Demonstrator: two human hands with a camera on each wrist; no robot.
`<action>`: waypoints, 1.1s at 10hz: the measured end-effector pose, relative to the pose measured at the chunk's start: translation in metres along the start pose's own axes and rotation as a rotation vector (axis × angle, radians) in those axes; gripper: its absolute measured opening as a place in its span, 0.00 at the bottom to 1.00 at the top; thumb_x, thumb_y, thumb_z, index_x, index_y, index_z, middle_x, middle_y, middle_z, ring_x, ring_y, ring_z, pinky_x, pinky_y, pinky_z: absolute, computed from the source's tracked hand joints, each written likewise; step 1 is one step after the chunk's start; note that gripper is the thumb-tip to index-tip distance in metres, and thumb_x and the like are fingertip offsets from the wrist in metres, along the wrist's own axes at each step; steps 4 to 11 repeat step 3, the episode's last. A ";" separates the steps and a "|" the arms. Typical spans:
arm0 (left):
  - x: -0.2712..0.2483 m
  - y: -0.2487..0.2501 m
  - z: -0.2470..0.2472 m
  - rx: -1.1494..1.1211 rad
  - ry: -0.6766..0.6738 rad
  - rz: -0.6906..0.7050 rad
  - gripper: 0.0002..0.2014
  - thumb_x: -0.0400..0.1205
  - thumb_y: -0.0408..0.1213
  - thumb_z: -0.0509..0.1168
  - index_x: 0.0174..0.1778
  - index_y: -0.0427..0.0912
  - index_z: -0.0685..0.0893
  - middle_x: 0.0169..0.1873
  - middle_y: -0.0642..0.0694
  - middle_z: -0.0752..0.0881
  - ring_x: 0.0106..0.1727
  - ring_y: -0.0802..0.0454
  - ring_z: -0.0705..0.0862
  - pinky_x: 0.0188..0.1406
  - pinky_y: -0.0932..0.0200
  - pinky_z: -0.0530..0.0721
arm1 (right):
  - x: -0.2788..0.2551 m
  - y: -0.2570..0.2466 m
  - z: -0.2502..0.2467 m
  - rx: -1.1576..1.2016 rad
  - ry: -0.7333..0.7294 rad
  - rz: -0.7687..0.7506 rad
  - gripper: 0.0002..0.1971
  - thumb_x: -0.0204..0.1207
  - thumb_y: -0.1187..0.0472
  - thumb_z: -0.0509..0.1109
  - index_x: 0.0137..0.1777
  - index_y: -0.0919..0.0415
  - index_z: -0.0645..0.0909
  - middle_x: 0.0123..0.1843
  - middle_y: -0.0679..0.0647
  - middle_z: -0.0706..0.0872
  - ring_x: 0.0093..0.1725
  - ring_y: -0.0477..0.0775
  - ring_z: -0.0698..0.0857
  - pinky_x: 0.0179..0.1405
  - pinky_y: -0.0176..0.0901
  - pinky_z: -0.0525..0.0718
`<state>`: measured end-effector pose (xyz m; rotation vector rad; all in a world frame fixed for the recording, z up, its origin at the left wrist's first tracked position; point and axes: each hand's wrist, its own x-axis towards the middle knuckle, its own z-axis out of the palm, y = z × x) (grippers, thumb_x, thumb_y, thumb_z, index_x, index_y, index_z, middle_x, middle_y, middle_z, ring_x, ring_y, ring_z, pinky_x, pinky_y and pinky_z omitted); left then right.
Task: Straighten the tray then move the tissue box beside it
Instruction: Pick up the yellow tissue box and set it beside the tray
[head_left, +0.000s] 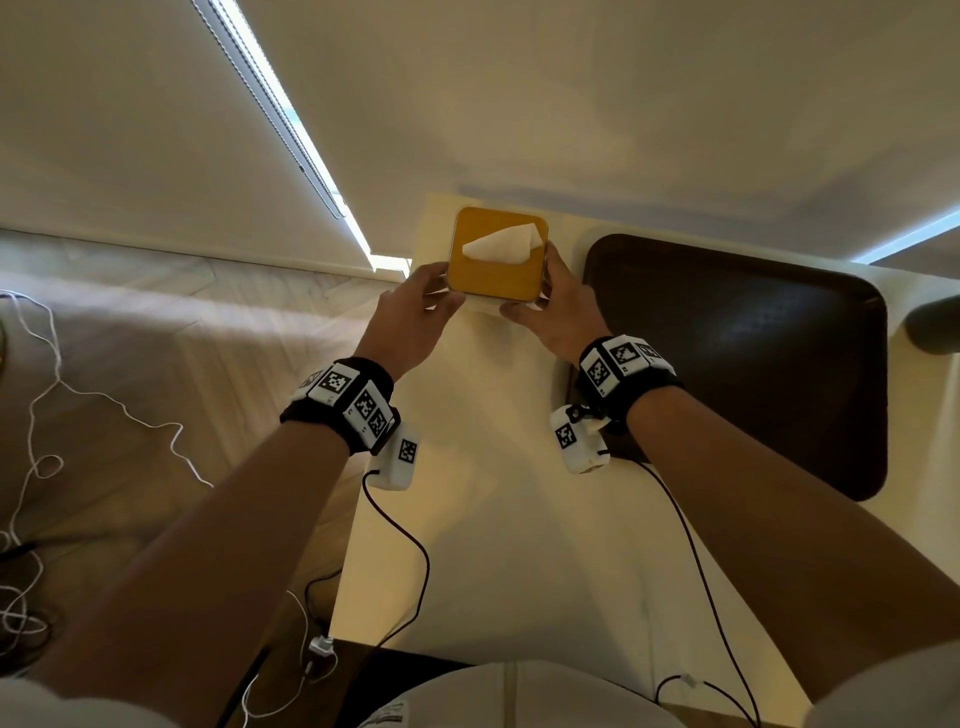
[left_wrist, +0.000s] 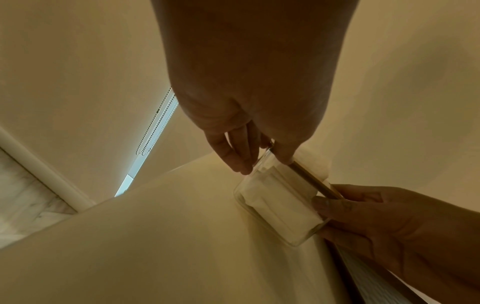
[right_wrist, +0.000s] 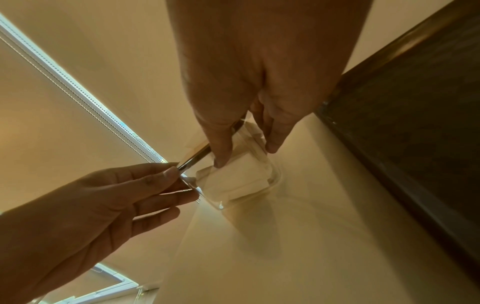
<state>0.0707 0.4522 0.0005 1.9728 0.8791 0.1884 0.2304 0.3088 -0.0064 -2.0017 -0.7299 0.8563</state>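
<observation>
Both hands are on the tissue box (head_left: 496, 254) at the far end of the pale counter (head_left: 498, 519). The left hand (head_left: 410, 312) pinches its left side, thumb on the near edge; the right hand (head_left: 558, 306) grips the right side the same way. The box has a clear body, a yellow-brown lid and a tissue (head_left: 506, 244) poking out. It sits just left of the dark tray (head_left: 753, 364), near but apart.

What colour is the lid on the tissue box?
Mustard yellow lid on the tissue box, clearest in the head view.
</observation>
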 end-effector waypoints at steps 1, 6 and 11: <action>-0.003 0.001 -0.001 0.020 -0.018 0.028 0.22 0.84 0.47 0.67 0.73 0.47 0.76 0.63 0.50 0.86 0.58 0.60 0.84 0.51 0.78 0.75 | -0.006 -0.006 -0.004 -0.030 -0.026 0.008 0.49 0.71 0.53 0.81 0.85 0.52 0.52 0.77 0.54 0.75 0.74 0.57 0.76 0.71 0.53 0.77; -0.016 -0.009 -0.002 0.094 0.036 0.084 0.28 0.83 0.50 0.66 0.77 0.41 0.71 0.72 0.41 0.77 0.63 0.53 0.79 0.60 0.56 0.78 | -0.027 -0.003 -0.015 -0.183 -0.067 0.024 0.46 0.77 0.45 0.73 0.85 0.56 0.48 0.84 0.58 0.64 0.80 0.60 0.66 0.74 0.50 0.65; -0.016 -0.009 -0.002 0.094 0.036 0.084 0.28 0.83 0.50 0.66 0.77 0.41 0.71 0.72 0.41 0.77 0.63 0.53 0.79 0.60 0.56 0.78 | -0.027 -0.003 -0.015 -0.183 -0.067 0.024 0.46 0.77 0.45 0.73 0.85 0.56 0.48 0.84 0.58 0.64 0.80 0.60 0.66 0.74 0.50 0.65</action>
